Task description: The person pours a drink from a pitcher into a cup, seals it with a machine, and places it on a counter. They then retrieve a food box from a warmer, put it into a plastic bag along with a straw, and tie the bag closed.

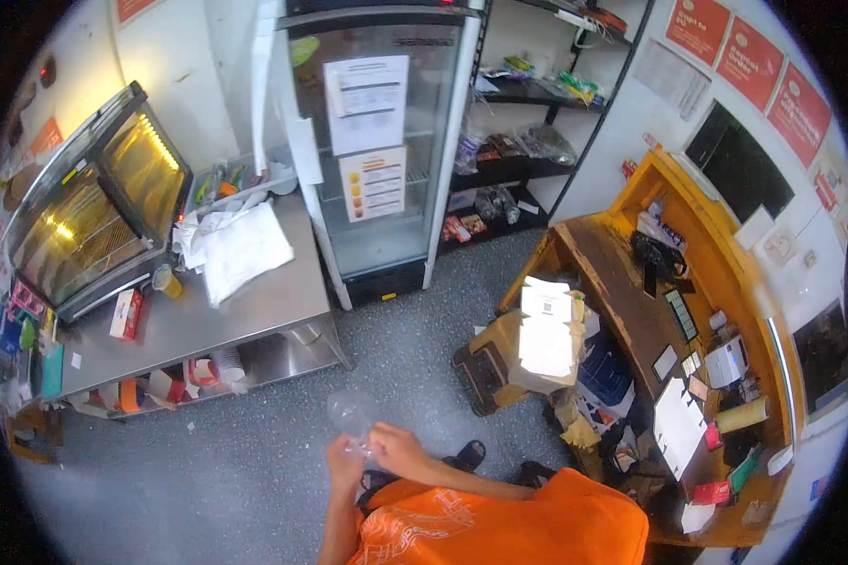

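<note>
Low in front of my orange shirt (499,518), both hands are close together over the floor. My left hand (343,460) is closed on a see-through, rounded plastic item (351,411) that looks like a thin bag or a balloon. From the other side my right hand (398,450) pinches the gathered lower end of the same clear plastic. Its rounded part bulges out beyond my fingers. The exact kind of item cannot be made out.
A steel table (254,311) with a lit display warmer (94,207) and white paper sheets (245,252) stands left. Ahead is a glass-door fridge (377,250). On the right, a cardboard box (499,363) sits beside a cluttered wooden counter (622,282).
</note>
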`<action>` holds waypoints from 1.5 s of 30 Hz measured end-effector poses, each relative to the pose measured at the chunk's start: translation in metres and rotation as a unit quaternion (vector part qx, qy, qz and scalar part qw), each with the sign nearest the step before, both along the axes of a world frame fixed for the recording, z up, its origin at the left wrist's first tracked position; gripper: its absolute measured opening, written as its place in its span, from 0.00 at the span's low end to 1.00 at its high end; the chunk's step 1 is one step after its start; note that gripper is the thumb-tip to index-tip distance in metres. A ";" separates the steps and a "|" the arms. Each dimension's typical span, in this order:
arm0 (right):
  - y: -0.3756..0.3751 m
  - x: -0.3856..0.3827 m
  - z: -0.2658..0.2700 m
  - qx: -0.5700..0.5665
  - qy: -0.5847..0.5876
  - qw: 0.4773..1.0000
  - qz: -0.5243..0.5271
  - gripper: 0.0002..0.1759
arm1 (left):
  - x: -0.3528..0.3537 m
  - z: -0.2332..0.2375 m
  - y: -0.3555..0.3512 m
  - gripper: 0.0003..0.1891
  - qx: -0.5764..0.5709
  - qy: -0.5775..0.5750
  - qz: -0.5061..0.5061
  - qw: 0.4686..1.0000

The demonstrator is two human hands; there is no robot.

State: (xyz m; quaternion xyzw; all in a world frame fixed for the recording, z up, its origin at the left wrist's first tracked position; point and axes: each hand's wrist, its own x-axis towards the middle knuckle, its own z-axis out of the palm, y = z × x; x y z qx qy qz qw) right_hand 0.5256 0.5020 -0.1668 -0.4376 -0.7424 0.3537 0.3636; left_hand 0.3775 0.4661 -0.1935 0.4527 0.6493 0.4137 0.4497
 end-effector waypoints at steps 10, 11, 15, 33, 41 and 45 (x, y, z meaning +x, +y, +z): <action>-0.007 -0.144 0.001 -0.048 0.011 0.975 0.217 0.11 | -0.131 -0.034 -0.053 0.09 0.133 -0.082 0.315 0.936; -0.007 -0.152 0.000 -0.099 0.010 0.962 0.256 0.13 | -0.138 -0.030 -0.053 0.09 0.135 -0.085 0.317 0.935; 0.005 -0.182 -0.007 -0.157 0.003 0.956 0.248 0.15 | -0.169 -0.012 -0.049 0.13 0.081 -0.168 0.280 0.942; 0.207 -0.393 0.023 -0.113 0.163 0.978 0.066 0.06 | -0.359 0.037 0.158 0.04 0.142 -0.185 0.386 0.893; 0.216 -0.467 0.009 -0.050 0.135 0.969 0.202 0.09 | -0.443 -0.012 0.162 0.05 0.084 -0.144 0.240 0.956; 0.215 -0.492 0.012 -0.075 0.112 0.970 0.204 0.10 | -0.478 -0.003 0.171 0.05 0.178 0.007 0.192 0.965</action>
